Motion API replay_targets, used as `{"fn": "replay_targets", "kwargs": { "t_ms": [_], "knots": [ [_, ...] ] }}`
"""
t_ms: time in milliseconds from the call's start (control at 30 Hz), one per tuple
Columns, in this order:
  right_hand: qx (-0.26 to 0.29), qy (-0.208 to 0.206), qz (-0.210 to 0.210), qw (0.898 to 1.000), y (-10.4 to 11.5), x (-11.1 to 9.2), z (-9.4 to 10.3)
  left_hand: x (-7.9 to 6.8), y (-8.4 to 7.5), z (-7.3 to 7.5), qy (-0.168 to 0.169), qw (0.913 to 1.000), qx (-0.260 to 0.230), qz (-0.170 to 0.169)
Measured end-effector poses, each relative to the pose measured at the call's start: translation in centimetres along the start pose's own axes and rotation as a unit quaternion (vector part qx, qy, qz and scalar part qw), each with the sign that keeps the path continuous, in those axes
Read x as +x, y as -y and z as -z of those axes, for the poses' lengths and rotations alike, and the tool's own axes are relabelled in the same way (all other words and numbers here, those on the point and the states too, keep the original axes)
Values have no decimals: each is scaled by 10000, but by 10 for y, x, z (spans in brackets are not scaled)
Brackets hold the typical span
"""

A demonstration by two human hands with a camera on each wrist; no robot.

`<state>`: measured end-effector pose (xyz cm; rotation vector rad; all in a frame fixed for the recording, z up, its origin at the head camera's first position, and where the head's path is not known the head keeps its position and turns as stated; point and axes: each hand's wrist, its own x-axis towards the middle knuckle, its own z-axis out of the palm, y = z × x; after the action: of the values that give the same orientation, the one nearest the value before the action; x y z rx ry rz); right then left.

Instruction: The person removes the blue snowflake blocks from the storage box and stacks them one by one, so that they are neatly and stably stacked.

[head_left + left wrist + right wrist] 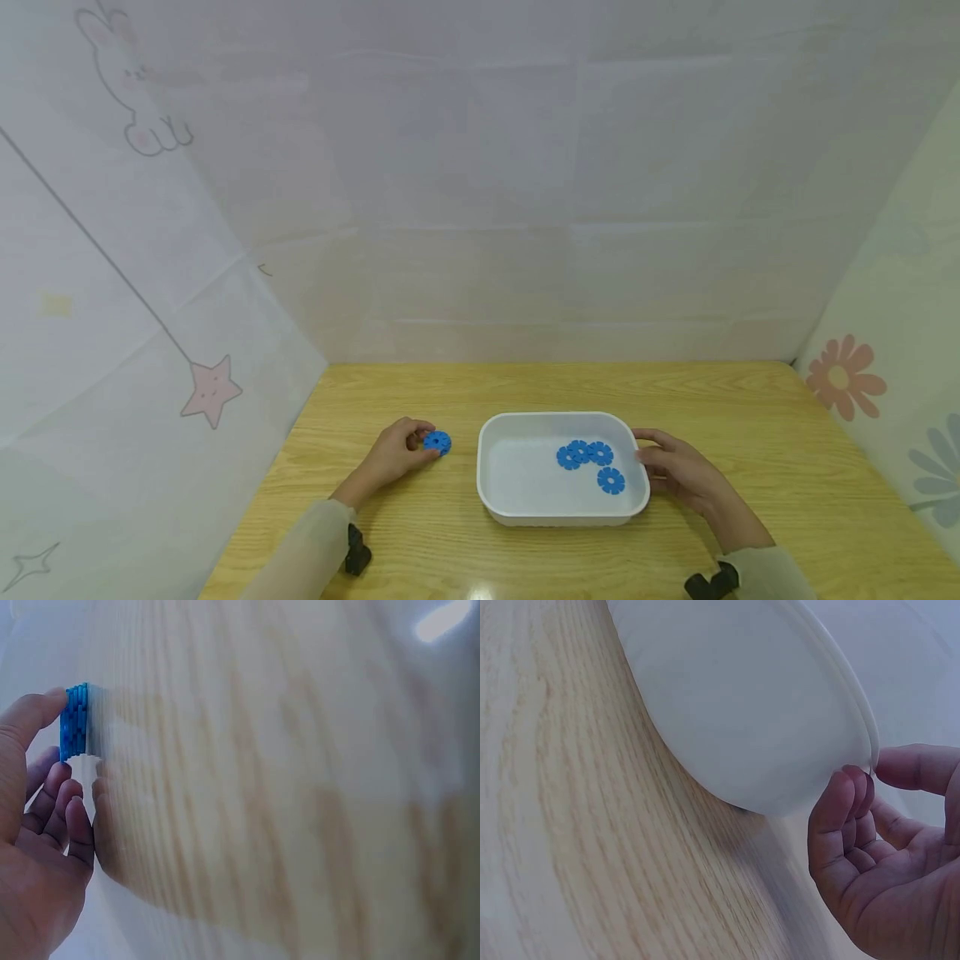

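My left hand (397,452) pinches a small stack of blue notched plastic discs (437,442) between thumb and fingers, left of the white tub. The left wrist view shows the stack (74,721) edge-on, several discs thick, close against the wood. On the other side, my right hand (681,472) grips the right end of the white tub (525,508). Seen from the right wrist, the thumb lies at the rim (871,742) and the fingers curl under it outside the wall. Inside the tub, several blue discs (578,452) overlap in a row, and a single disc (611,481) lies apart.
The tub stands on a light wooden table (420,550). Pale cloth walls surround it, with a star print (212,392) on the left and flower prints (840,377) on the right. A dark wrist strap device (357,552) sits by the left cuff.
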<state>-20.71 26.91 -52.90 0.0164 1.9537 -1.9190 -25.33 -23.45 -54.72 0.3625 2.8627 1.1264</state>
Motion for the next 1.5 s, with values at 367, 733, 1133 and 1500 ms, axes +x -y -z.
{"fn": "replay_targets", "kwargs": {
  "t_ms": [367,733,1133,1500],
  "knots": [
    [-19,-75,-44,10000,1,-1,-1,10,-39,12,-481,9984,-98,-282],
    [39,-365,-118,9993,3,0,-6,13,-123,-5,320,9915,-55,-1258],
    [73,-395,-75,9992,1,-1,-7,18,-167,-40,1241,9839,298,-1250],
    [29,-471,-85,9988,2,-2,-10,23,-175,-71,1379,9863,347,-832]
  ]
}}
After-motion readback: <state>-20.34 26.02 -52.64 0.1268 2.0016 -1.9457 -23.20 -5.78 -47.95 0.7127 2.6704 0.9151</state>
